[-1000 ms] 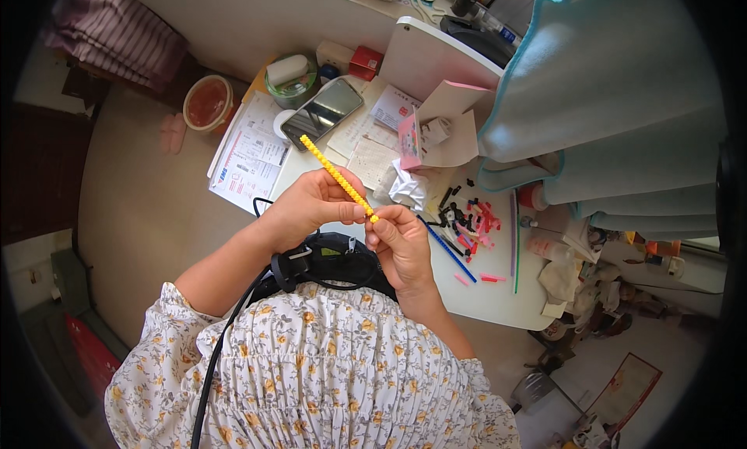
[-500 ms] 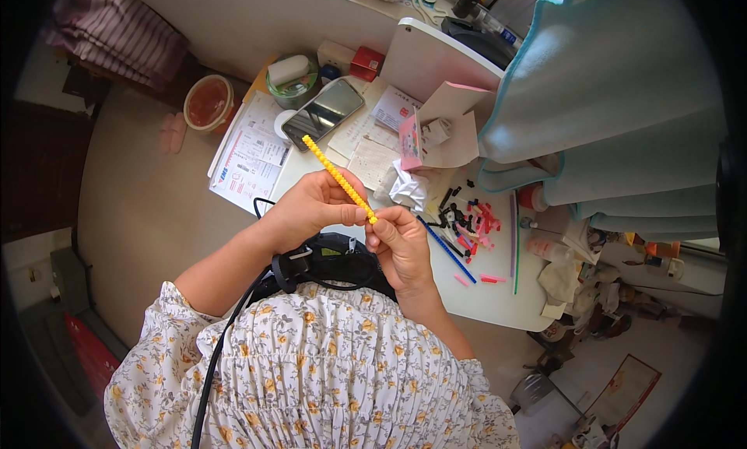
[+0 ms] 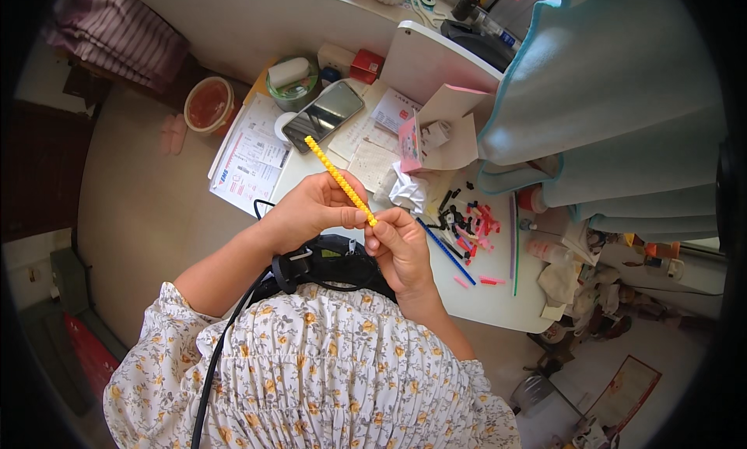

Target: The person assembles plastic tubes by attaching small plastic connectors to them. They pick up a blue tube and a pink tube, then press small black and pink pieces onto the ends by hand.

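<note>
A long thin yellow beaded stick [image 3: 333, 171] slants up to the left over the white desk [image 3: 498, 305]. My left hand [image 3: 315, 209] grips it around its lower middle. My right hand [image 3: 397, 243] pinches its lower end between thumb and fingertips. Both hands sit close together just above my chest, near the desk's front edge. Small black, pink and red pieces [image 3: 467, 219] lie scattered on the desk to the right of my hands, beside a blue stick [image 3: 446, 251].
A smartphone [image 3: 323, 116] lies on papers [image 3: 249, 165] at the desk's left. A crumpled white wrapper [image 3: 406, 192], an open pink-edged box [image 3: 436, 134], a green tub [image 3: 292, 83], a red bowl [image 3: 207, 106] and folded teal cloth [image 3: 607, 99] surround the work spot.
The yellow stick and both hands stay nearly in place; the hands have shifted only slightly along the stick.
</note>
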### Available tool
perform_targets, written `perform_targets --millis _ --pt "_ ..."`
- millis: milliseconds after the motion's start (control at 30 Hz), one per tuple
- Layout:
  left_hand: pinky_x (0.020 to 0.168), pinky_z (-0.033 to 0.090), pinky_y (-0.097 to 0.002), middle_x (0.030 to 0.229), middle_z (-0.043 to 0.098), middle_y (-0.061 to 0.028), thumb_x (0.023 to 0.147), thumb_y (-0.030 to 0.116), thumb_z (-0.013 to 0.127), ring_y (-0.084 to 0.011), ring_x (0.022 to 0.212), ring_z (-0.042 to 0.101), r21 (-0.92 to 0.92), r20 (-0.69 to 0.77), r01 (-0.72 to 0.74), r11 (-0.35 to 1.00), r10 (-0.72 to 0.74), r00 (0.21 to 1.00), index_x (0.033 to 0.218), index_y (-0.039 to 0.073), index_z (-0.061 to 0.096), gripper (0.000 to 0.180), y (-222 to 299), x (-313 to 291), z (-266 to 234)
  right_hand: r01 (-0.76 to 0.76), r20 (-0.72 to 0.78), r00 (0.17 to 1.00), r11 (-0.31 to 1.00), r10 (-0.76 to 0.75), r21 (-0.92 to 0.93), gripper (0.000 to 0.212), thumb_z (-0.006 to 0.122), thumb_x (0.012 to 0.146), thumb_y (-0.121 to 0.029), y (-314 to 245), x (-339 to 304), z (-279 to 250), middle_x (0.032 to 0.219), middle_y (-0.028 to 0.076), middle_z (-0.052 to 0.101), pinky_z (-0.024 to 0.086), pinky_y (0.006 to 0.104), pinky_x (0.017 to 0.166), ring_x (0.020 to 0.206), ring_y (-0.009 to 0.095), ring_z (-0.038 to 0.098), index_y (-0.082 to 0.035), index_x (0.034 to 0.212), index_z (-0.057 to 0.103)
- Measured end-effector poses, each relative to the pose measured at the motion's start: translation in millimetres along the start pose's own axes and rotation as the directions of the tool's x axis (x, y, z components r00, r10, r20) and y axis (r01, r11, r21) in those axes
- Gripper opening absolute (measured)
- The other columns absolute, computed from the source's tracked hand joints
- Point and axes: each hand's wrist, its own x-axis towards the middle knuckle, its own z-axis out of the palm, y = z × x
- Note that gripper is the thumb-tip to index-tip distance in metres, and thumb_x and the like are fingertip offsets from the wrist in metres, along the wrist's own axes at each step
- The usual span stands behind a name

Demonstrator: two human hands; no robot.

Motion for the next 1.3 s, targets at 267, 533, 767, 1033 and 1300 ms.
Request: perform_targets --millis 267,533,767,1033,1300 --pt "0.077 0.047 -0.0249 0.087 0.061 -0.0049 0.079 0.003 0.062 -0.0117 0.083 0.059 -0.019 0.021 -0.008 1.0 0.008 1.0 0.091 0.004 0.051 0.016 0.3 0.4 0.5 0.006 0.005 1.0 1.0 -0.007 0.007 0.011 0.06 0.083 -0.008 -0.2 -1.0 0.4 0.079 0.007 0.059 0.045 0.0211 0.057 0.063 0.01 0.054 0.0 0.089 0.054" --pt "0.078 0.047 -0.0247 0.087 0.059 -0.0043 0.078 0.0 0.062 -0.0115 0.084 0.058 0.003 0.032 -0.063 0.998 0.063 0.997 0.091 0.002 0.051 0.017 0.6 -0.4 3.0 0.066 -0.018 0.998 0.994 -0.067 -0.083 0.012 0.06 0.082 -0.007 -1.5 -2.9 3.6 0.08 0.009 0.06 0.045 0.0213 0.058 0.064 0.011 0.055 0.0 0.09 0.054" --pt "0.077 0.046 -0.0233 0.087 0.058 -0.0035 0.077 -0.003 0.062 -0.0102 0.083 0.057 -0.005 0.043 -0.037 0.999 0.037 0.998 0.09 0.002 0.05 0.018 4.6 -1.1 5.5 0.089 0.033 0.996 0.994 -0.087 -0.061 0.011 0.06 0.082 -0.005 -4.4 -2.9 3.2 0.08 0.01 0.06 0.045 0.0211 0.058 0.064 0.011 0.055 0.001 0.09 0.055" --pt "0.077 0.046 -0.0234 0.086 0.058 -0.0033 0.076 -0.003 0.062 -0.0101 0.083 0.057 0.015 0.033 -0.048 0.999 0.047 0.998 0.089 0.003 0.05 0.019 4.7 -1.2 6.9 0.078 0.0 0.997 0.989 -0.079 -0.127 0.011 0.06 0.082 -0.006 -4.5 -4.5 3.4 0.079 0.009 0.06 0.045 0.0208 0.057 0.063 0.011 0.055 0.001 0.089 0.056" --pt "0.077 0.046 -0.0229 0.086 0.057 -0.003 0.076 -0.004 0.062 -0.0098 0.082 0.057 0.062 0.038 -0.066 0.996 0.063 0.997 0.089 0.003 0.049 0.019 3.3 -1.8 5.1 0.059 -0.003 0.998 0.993 -0.059 -0.103 0.011 0.06 0.082 -0.007 -5.3 -4.9 6.0 0.078 0.009 0.06 0.045 0.0209 0.057 0.063 0.011 0.055 0.001 0.088 0.055"
